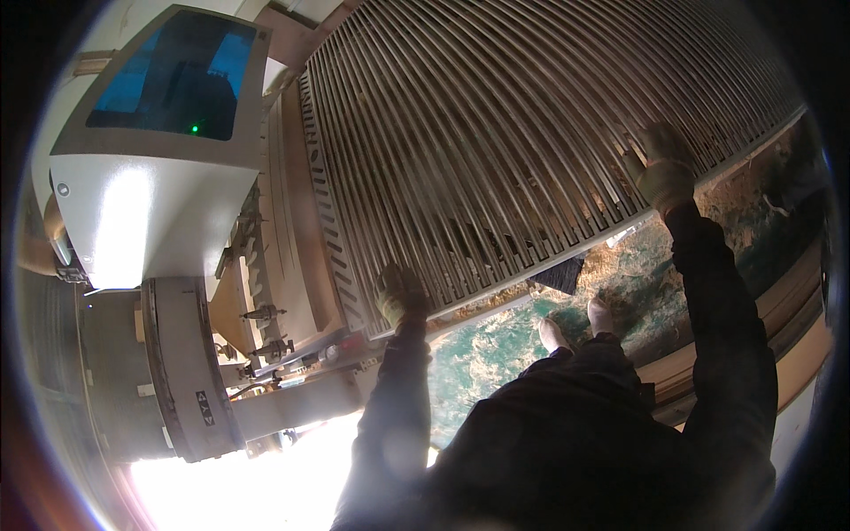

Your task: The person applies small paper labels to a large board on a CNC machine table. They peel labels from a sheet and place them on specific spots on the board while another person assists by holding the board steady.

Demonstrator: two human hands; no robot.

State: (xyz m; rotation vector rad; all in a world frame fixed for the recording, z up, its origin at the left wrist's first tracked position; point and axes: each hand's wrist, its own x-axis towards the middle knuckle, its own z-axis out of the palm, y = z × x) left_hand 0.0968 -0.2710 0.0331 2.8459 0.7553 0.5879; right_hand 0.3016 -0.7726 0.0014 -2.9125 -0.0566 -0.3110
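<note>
A wide bed of long parallel metal slats (496, 133) stretches in front of me and off to the upper right. My left hand (400, 296), in a pale work glove with dark fingers, rests on the slats by the near left corner. Its fingers look laid out flat, though they blend into the dark metal. Farther right, my right hand (666, 168) wears a similar glove. It lies over the slats by the near edge, thumb apart from the fingers. I see nothing held in either hand.
On the left stands a grey machine head (146, 212) with a blue window and a green light. Below it are a machine column (190, 367) and several clamp-like fittings (266, 327). My feet are on a green floor (482, 358) strewn with shavings. Long boards (735, 323) lie at right.
</note>
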